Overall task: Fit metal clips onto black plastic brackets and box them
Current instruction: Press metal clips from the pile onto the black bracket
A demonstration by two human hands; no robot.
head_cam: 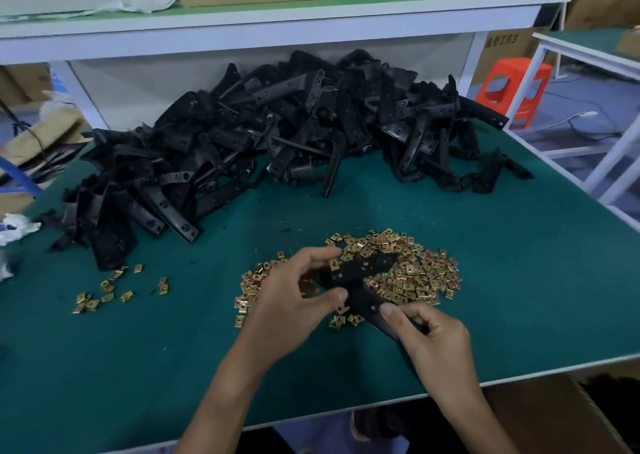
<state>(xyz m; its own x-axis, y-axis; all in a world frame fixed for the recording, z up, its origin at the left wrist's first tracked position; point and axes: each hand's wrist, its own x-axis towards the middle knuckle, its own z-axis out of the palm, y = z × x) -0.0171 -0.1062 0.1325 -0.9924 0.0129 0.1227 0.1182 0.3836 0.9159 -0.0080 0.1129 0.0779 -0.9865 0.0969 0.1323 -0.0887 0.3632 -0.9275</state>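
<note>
Both hands hold one black plastic bracket (pixel 360 282) just above a heap of small gold metal clips (pixel 408 273) on the green table mat. My left hand (pixel 298 291) pinches the bracket's upper left arm, where a gold clip (pixel 333 264) sits at my fingertips. My right hand (pixel 427 332) grips the bracket's lower end with thumb on top. A big pile of black brackets (pixel 263 135) lies across the back of the table.
A few stray clips (pixel 104 292) lie at the left. An open cardboard box (pixel 554 415) stands below the table's front right edge. A shelf (pixel 277 20) overhangs the back. A red stool (pixel 512 90) stands at the right, and crumpled white cloth (pixel 14 226) lies at the left edge.
</note>
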